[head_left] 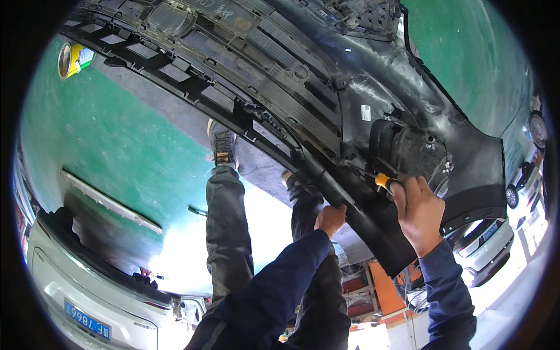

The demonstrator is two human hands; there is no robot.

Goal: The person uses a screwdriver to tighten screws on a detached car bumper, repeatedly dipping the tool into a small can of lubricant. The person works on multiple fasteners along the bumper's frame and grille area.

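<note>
A large black plastic car bumper [361,201] stretches across the view with its inner side showing. My left hand [331,220] is closed around its near edge, left of the lower corner. In my right hand [421,216] is a screwdriver [382,180] with a yellow and black handle, gripped in closed fingers. Its thin shaft points up and left toward the bumper's inner side, near a dark round-edged recess [408,149]. Whether the tip touches a fastener is too small to tell. A small white label [366,112] sits on the panel above the screwdriver.
My legs [226,216] stand below the bumper. A yellow can [74,60] lies on the green floor [116,128] at far left, with a long pale strip [111,200] below it. White cars [87,286] are at lower left and right. An orange panel [385,286] shows beneath the bumper's corner.
</note>
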